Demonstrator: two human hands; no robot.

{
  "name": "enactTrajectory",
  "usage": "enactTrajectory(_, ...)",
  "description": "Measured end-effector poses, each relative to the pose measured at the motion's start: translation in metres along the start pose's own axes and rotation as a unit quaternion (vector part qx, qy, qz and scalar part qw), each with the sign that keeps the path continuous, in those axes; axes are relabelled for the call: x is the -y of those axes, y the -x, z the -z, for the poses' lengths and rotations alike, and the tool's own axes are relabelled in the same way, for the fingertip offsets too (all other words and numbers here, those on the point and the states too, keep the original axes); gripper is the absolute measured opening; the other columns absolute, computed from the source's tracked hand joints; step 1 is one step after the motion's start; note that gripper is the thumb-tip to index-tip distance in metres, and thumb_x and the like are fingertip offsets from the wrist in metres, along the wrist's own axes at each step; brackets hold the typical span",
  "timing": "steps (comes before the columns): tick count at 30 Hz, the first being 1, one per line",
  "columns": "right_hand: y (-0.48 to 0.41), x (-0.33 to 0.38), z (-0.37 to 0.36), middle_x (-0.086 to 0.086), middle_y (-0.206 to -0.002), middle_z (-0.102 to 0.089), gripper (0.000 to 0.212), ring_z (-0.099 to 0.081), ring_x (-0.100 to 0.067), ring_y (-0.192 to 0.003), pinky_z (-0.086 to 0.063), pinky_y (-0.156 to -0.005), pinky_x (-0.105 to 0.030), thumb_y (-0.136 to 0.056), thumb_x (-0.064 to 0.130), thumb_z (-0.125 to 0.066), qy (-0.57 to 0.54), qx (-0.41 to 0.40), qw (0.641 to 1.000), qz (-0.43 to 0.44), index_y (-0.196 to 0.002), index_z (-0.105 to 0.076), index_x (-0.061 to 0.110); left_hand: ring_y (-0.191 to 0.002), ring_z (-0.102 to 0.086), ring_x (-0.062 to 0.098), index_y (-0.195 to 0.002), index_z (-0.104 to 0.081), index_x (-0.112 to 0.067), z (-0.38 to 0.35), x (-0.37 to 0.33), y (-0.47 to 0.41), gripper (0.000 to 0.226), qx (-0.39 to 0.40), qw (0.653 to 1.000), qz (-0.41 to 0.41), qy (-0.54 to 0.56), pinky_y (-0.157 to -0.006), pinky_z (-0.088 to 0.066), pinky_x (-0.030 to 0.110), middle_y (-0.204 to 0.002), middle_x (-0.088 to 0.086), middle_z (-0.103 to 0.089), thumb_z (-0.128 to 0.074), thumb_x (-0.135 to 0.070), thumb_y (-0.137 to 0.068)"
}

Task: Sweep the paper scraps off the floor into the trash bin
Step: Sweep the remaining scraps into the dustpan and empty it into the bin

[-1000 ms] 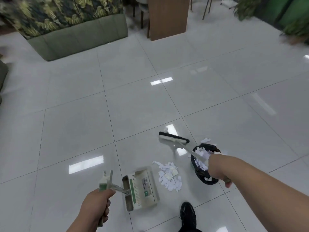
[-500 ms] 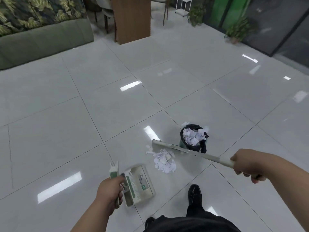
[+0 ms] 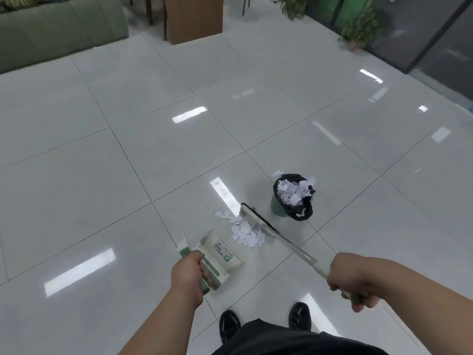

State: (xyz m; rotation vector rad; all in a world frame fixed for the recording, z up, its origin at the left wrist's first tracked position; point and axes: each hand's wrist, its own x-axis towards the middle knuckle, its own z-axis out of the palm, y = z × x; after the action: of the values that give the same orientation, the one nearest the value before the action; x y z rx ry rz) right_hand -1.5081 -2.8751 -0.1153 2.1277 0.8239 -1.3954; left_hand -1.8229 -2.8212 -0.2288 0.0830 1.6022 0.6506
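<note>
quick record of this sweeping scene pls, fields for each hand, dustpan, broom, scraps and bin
left hand: grips the dustpan handle
right hand: grips the broom handle
dustpan: low at the floor, mouth toward the paper scraps
broom head: against the pile's far side, between pile and trash bin
paper scraps: loose pile on the floor, a few strays at its left
trash bin: black liner, heaped with scraps

open tiled floor (image 3: 102,175) fills the left and middle of the frame. the trash bin (image 3: 293,198) stands right of centre, just above the head of the broom (image 3: 281,242); the dustpan (image 3: 221,260) blocks the lower middle. a green sofa (image 3: 58,29), wooden cabinet (image 3: 194,16) and potted plants (image 3: 361,26) line the top edge.
</note>
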Motion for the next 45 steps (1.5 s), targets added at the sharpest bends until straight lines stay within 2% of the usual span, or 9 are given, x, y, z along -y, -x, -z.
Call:
enactTrajectory(4,0.020,0.011,0.016,-0.010,-0.059,-0.056,0.011,-0.055,-0.026,-0.042,-0.029,-0.046,-0.020,-0.086,0.008,-0.057,-0.010,0.048,0.999,0.011,-0.095,-0.053,0.005,-0.040,-0.033,0.016,-0.085,-0.054,-0.009,-0.005,-0.001,-0.009,0.008,-0.004,1.000,-0.002,0.008,-0.043,-0.034,0.022,-0.054,0.003,-0.040,-0.058,-0.006,-0.091)
enactTrajectory(8,0.042,0.024,0.035,-0.012,-0.064,-0.056,0.014,-0.050,-0.024,-0.040,-0.030,-0.044,-0.019,-0.089,0.012,-0.058,-0.007,0.067,0.997,0.028,-0.100,-0.055,0.004,-0.039,-0.033,0.018,-0.077,-0.051,-0.010,-0.005,-0.001,-0.013,0.013,-0.008,1.000,-0.005,0.002,-0.047,-0.031,0.024,-0.051,0.004,-0.039,-0.058,-0.006,-0.087)
enactTrajectory(14,0.070,0.025,0.069,-0.016,-0.069,-0.054,0.020,-0.045,-0.022,-0.040,-0.029,-0.044,-0.018,-0.084,0.007,-0.057,-0.020,0.046,0.998,0.047,-0.103,-0.062,0.001,-0.037,-0.033,0.017,-0.079,-0.053,-0.008,-0.002,-0.005,-0.014,0.009,-0.018,1.000,-0.005,-0.007,-0.044,-0.034,0.023,-0.050,0.003,-0.040,-0.058,-0.006,-0.087)
enactTrajectory(18,0.079,0.030,0.076,-0.015,-0.068,-0.055,0.030,-0.046,-0.023,-0.041,-0.032,-0.043,-0.020,-0.087,0.006,-0.059,0.008,0.021,0.998,0.056,-0.115,-0.063,-0.004,-0.033,-0.035,0.018,-0.081,-0.053,-0.008,0.005,-0.005,-0.005,0.009,-0.018,1.000,-0.015,-0.008,-0.044,-0.034,0.023,-0.049,0.003,-0.040,-0.055,-0.007,-0.090)
enactTrajectory(24,0.071,0.027,0.069,-0.014,-0.067,-0.055,0.009,-0.051,-0.026,-0.041,-0.036,-0.043,-0.020,-0.089,0.008,-0.059,0.034,-0.012,0.998,0.045,-0.094,-0.056,0.001,-0.040,-0.030,0.015,-0.078,-0.050,-0.013,0.039,0.005,0.018,0.019,-0.011,1.000,-0.004,-0.005,-0.045,-0.031,0.023,-0.052,0.001,-0.038,-0.057,-0.007,-0.094)
enactTrajectory(28,0.060,0.021,0.066,-0.016,-0.071,-0.059,0.012,-0.055,-0.027,-0.042,-0.036,-0.044,-0.020,-0.090,0.008,-0.056,0.048,-0.029,0.998,0.028,-0.099,-0.053,0.000,-0.040,-0.030,0.014,-0.082,-0.048,-0.014,0.044,0.006,0.036,0.016,0.000,1.000,-0.019,-0.007,-0.044,-0.031,0.021,-0.052,0.001,-0.037,-0.057,-0.007,-0.094)
enactTrajectory(33,0.057,0.011,0.076,-0.021,-0.068,-0.066,0.025,-0.059,-0.029,-0.047,-0.038,-0.048,-0.022,-0.080,0.003,-0.050,0.090,-0.047,0.994,0.029,-0.105,-0.050,-0.003,-0.039,-0.029,0.014,-0.086,-0.049,-0.014,0.025,-0.008,0.068,0.013,0.010,0.998,-0.055,-0.028,-0.042,-0.030,0.020,-0.053,0.001,-0.035,-0.055,-0.006,-0.094)
enactTrajectory(38,0.070,-0.011,0.096,-0.013,-0.047,-0.055,0.012,-0.056,-0.026,-0.045,-0.041,-0.050,-0.022,-0.083,0.001,-0.049,0.128,-0.075,0.987,0.060,-0.095,-0.052,0.000,-0.038,-0.029,0.014,-0.085,-0.050,-0.015,-0.016,-0.025,0.109,0.013,0.022,0.994,-0.099,-0.031,-0.040,-0.031,0.019,-0.052,0.000,-0.036,-0.056,-0.006,-0.093)
enactTrajectory(45,0.046,-0.101,0.124,-0.015,-0.066,-0.049,0.018,-0.054,-0.030,-0.055,-0.042,-0.059,-0.032,-0.076,-0.005,-0.043,0.082,-0.119,0.988,0.062,-0.088,-0.055,0.001,-0.038,-0.028,0.013,-0.081,-0.054,-0.016,-0.090,-0.022,0.168,0.015,0.051,0.988,-0.147,-0.025,-0.039,-0.030,0.018,-0.054,-0.001,-0.034,-0.059,-0.007,-0.091)
